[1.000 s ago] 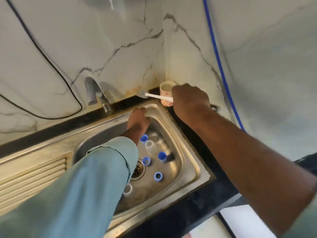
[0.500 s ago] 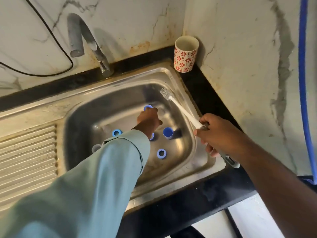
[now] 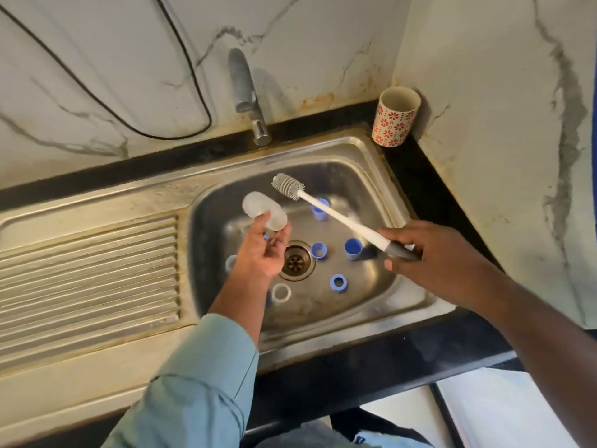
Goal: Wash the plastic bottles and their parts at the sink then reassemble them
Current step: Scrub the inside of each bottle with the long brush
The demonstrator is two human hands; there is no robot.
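Note:
My left hand (image 3: pixel 262 253) holds a small translucent plastic bottle (image 3: pixel 264 211) above the steel sink (image 3: pixel 371 163), fingers curled round its lower end. My right hand (image 3: pixel 426 250) grips the grey handle of a white bottle brush (image 3: pixel 326 211), whose bristle head points up-left, close to the bottle but apart from it. Several blue caps and rings lie in the basin, among them a cap (image 3: pixel 352 249), a ring (image 3: pixel 338 282) and a piece (image 3: pixel 319 250) beside the drain (image 3: pixel 295 260). A white ring (image 3: pixel 281 293) lies near my left wrist.
The tap (image 3: pixel 247 95) rises behind the basin, with no water visible. A red-flowered cup (image 3: pixel 396 119) stands in the back right corner on the black counter. The ribbed draining board (image 3: pixel 87 270) lies left of the basin. A black cable (image 3: pixel 129 101) hangs on the wall.
My left hand has lifted a translucent bottle out of the basin. My right hand brought the brush from the cup over the sink, its head now near the bottle.

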